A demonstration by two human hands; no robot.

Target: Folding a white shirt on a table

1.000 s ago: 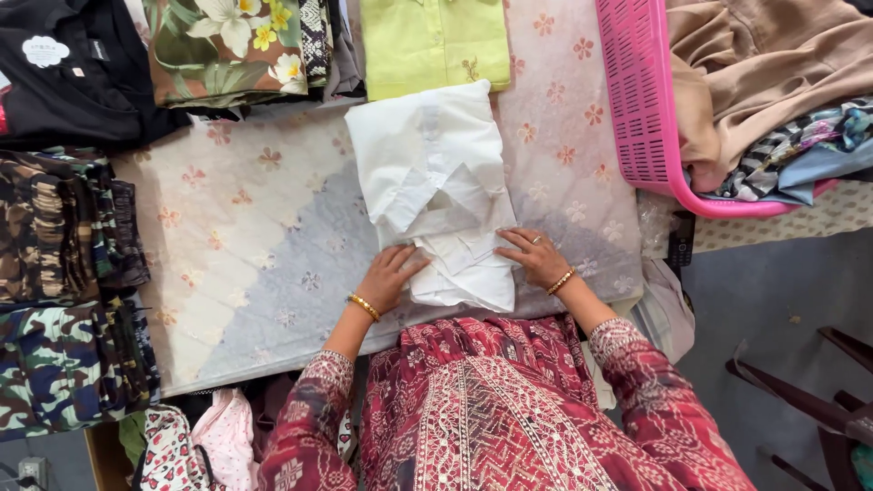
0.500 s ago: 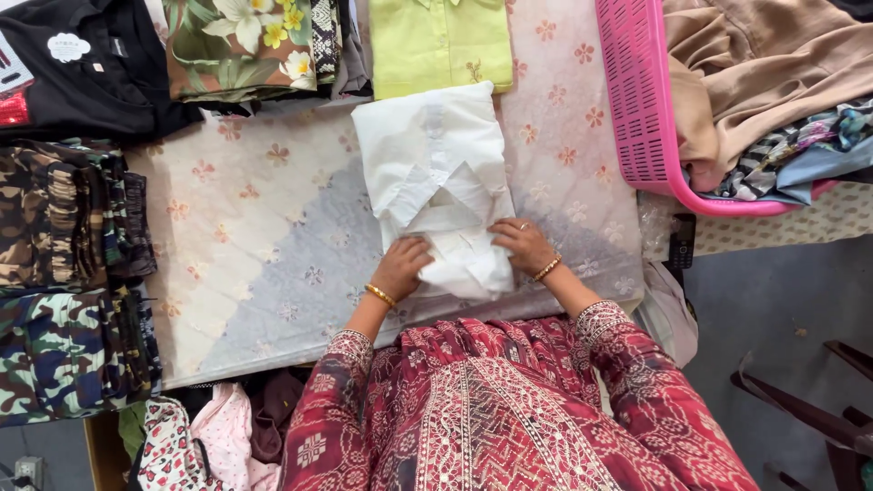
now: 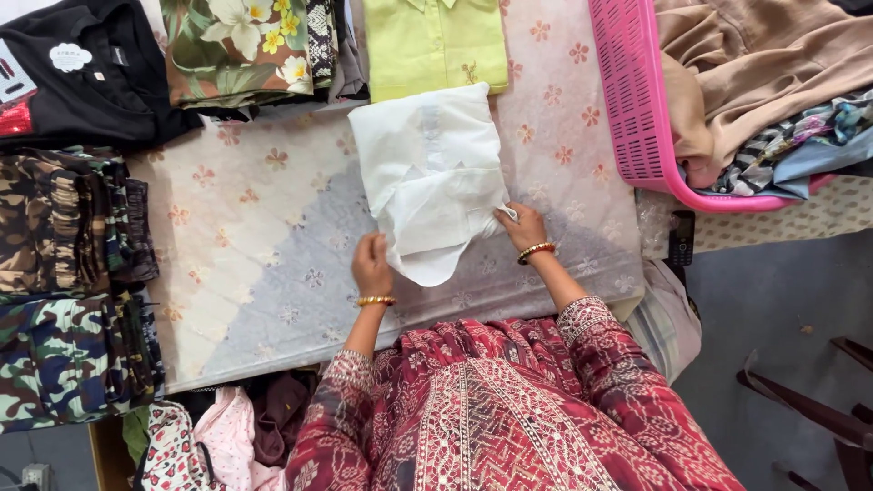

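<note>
The white shirt (image 3: 427, 177) lies in the middle of the counter (image 3: 227, 264); a moment ago both hands pressed its near end; now the left hand (image 3: 371, 264) rests flat beside it, grip spread, while the right hand (image 3: 522, 227) pinches its right edge; folding looks partway done.

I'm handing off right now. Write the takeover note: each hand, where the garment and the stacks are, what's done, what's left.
Left hand: flat on the near left edge of the white shirt, holding nothing.
Right hand: pinching the shirt's near right corner.
Shirt: on the floral table cover, sides and sleeves folded inward, near end loose and uneven.
Around it: lime shirt at the far edge, camouflage stacks on the left, pink basket of clothes on the right.
Done: side folds.
Left: the near end looks not yet folded up; shirt not on any stack.
</note>
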